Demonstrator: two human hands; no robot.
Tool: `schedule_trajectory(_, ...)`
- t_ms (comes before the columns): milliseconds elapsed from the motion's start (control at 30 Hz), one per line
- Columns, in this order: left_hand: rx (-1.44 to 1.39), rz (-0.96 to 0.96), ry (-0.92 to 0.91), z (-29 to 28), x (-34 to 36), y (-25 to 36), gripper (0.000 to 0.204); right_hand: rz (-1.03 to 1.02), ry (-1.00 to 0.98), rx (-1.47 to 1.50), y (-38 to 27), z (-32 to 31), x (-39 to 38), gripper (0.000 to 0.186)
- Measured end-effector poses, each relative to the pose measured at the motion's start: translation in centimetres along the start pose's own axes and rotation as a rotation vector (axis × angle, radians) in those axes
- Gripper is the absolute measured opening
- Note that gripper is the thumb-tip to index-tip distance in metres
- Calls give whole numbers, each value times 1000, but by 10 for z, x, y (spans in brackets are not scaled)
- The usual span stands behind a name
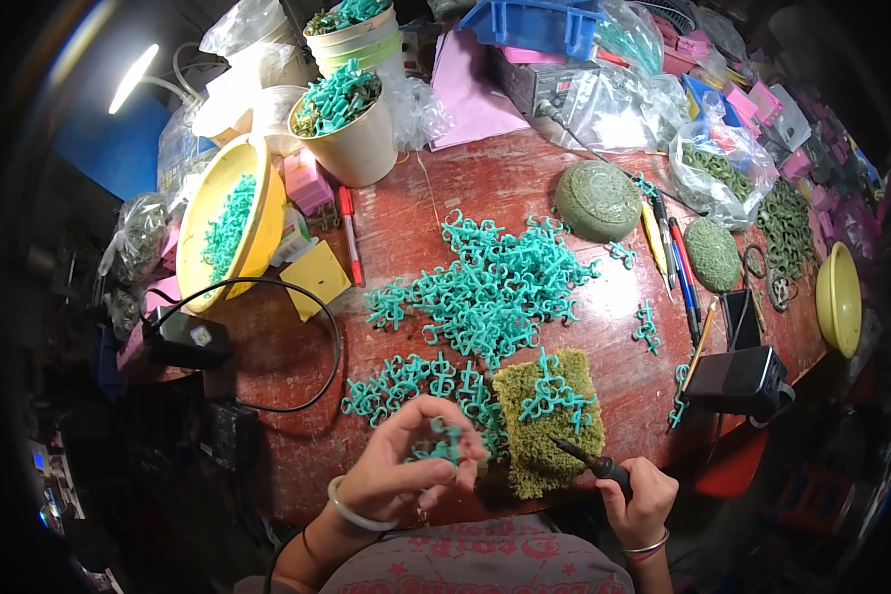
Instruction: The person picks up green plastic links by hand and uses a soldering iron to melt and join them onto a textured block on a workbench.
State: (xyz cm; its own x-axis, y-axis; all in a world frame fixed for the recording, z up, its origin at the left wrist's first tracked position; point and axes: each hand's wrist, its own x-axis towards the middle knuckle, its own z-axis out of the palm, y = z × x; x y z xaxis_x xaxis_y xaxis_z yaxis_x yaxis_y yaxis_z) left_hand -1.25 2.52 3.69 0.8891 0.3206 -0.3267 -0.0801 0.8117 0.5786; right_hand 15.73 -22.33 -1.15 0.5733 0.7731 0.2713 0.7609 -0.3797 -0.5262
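My left hand (398,463) is curled near the table's front edge, its fingers closed around a small teal curly piece (445,436), somewhat blurred. In my right hand (642,503) is a pen-like tool with a black handle (609,469), similar to a soldering iron. Its dark thin tip points left, over a rough green mossy-looking pad (535,475). Several teal curly pieces (554,391) lie on the pad's far half. Beyond both hands spreads a big heap of similar pieces (495,287), with a smaller cluster (406,381) just past my left hand.
At left are a yellow basin (190,223) with teal pieces and a black device (183,337) with a looping cable. A white bucket (356,148) stands farther back. Round green blocks (598,201), pens (679,262), a black box-like device (738,380) and a yellow bowl (839,302) sit at right.
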Motion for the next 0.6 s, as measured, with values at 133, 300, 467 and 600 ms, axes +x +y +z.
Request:
schedule_trajectory(133, 235, 126, 200, -8, 1, 16, 19, 1, 8, 12, -1, 2, 0, 44)
schedule_trajectory(300, 485, 352, 453, -10, 8, 38, 11, 3, 10, -5, -2, 3, 0, 44)
schedule_trajectory(467, 58, 856, 568, -31, 4, 101, 13, -8, 26, 18, -5, 4, 2, 44)
schedule_trajectory(600, -166, 1040, 513, -54, -5, 171, 39, 28, 39, -29, -6, 3, -1, 47)
